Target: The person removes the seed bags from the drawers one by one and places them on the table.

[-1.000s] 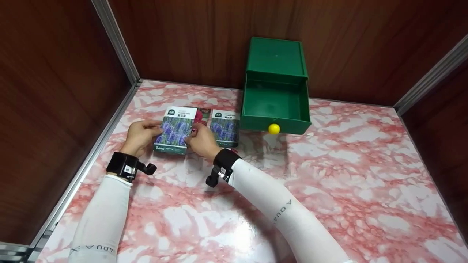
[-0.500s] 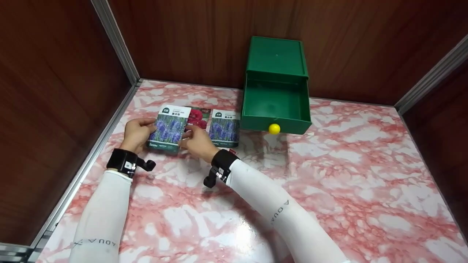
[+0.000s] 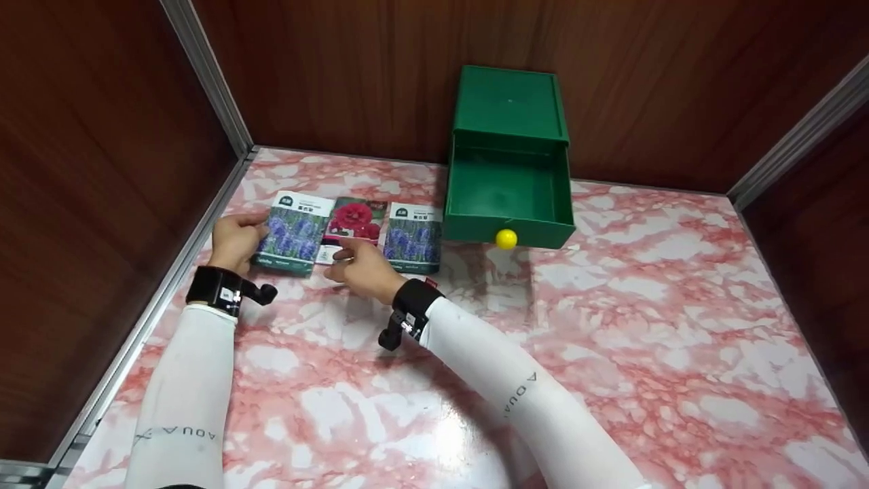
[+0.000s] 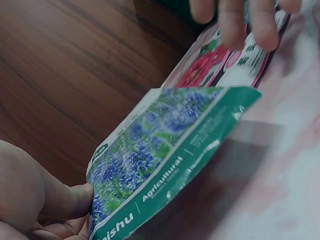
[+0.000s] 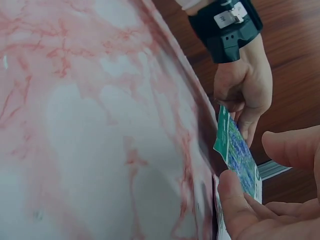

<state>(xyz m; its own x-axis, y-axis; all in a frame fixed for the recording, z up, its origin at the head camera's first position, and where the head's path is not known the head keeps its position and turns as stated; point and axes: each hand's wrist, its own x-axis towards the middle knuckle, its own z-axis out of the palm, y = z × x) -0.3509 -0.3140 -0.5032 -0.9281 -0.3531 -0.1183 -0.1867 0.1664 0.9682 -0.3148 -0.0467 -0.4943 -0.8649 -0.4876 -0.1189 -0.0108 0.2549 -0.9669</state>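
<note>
My left hand [image 3: 235, 242] pinches the left edge of a seed packet [image 3: 292, 234] printed with purple flowers. In the left wrist view this packet [image 4: 150, 150] is tilted, its near edge raised over the table with a shadow beneath. My right hand [image 3: 367, 270] has let its fingers spread loosely, holding nothing, over the lower part of a red-flower seed packet [image 3: 354, 221]. That packet lies flat between the held one and a second purple-flower packet [image 3: 413, 238]. In the right wrist view the right thumb and fingers [image 5: 232, 192] stand apart.
A green box [image 3: 512, 105] stands against the back wall, its drawer [image 3: 509, 183] pulled out, with a yellow knob [image 3: 506, 239] in front. A small red tag [image 3: 431, 282] shows beside the right wrist. Dark wood panels enclose the marbled table [image 3: 645, 326].
The left hand has carried the purple-flower packet leftward and lowered it beside the red-flower packet, which is now uncovered. The right hand has released the packet's right edge.
</note>
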